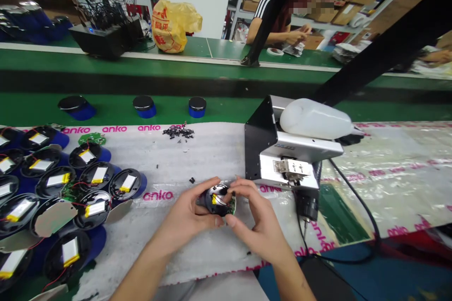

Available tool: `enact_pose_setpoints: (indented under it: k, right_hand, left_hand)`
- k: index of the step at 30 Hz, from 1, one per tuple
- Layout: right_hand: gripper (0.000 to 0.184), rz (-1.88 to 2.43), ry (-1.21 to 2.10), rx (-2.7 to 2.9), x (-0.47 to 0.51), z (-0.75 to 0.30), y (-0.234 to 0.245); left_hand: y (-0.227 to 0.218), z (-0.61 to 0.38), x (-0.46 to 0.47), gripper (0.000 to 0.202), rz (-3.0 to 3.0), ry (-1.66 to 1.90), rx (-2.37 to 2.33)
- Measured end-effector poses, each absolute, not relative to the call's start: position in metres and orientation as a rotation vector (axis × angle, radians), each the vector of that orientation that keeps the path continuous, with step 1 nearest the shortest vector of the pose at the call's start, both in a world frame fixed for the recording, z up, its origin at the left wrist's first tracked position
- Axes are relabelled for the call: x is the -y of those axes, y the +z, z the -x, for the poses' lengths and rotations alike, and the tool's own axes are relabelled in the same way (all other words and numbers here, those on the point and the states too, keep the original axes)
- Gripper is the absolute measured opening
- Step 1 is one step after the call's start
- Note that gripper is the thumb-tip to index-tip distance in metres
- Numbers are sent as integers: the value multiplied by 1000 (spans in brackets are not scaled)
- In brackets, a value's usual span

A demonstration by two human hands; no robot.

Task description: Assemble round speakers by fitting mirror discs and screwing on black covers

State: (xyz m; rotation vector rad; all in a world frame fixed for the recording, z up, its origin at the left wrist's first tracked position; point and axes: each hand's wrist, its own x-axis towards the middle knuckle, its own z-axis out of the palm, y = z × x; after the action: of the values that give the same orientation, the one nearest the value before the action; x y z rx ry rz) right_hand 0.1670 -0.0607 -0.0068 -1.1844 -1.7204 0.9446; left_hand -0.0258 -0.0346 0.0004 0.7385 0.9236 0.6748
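The unit (217, 200), a small round black housing, is just below and left of the machine (282, 160), over the sheet (197, 155). Both hands pinch it. The left hand (192, 218) cups its left side with fingers curled beneath. The right hand (257, 225) grips its right edge between thumb and fingertips. The fingers hide the underside and most of the rim; only a yellow-ended cell and a sliver of green board show inside. Whether the board is seated cannot be told.

Well left of the machine, open housings (88, 183) with cells lie in rows, the outermost cut off by the frame. Small black parts (178, 131) lie left of the machine's top, too small to identify. A white bottle (314, 120) lies on the machine, and a black cable (367, 216) loops to its right.

The sheet is white, printed "anko". Beyond the machine runs a green belt (229, 110) carrying three blue caps (144, 106). Farther back, a person (278, 28) works at a second green line, with a yellow bag (173, 23) and shelves (353, 9) of cartons.
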Motion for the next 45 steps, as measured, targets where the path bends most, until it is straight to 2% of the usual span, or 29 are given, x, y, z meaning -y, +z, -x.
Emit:
enact_pose_setpoints:
  k: [4, 9, 16, 23, 26, 30, 38, 45]
  right_hand:
    - [31, 1189, 971, 1696, 60, -168, -9]
    - [28, 1206, 959, 1669, 64, -168, -11]
    - [37, 1276, 778, 1856, 69, -167, 12]
    - [47, 1303, 502, 2250, 62, -163, 18]
    - [44, 1220, 452, 2288, 57, -164, 14]
    - [32, 1110, 471, 2307, 50, -166, 17]
    - [27, 1049, 419, 2466, 43, -167, 33]
    - [33, 1115, 384, 2537, 42, -168, 42]
  left_hand:
    - [5, 27, 30, 53, -670, 661, -940]
    - [2, 11, 31, 40, -759, 693, -1135]
    - [7, 2, 29, 26, -857, 735, -1198]
    - [1, 0, 38, 29, -928, 789, -1170]
    - [-2, 11, 39, 41, -853, 753, -1064]
    - [1, 29, 35, 63, -661, 693, -875]
    - [1, 30, 31, 67, -597, 678, -863]
    - [-1, 24, 31, 55, -598, 711, -930]
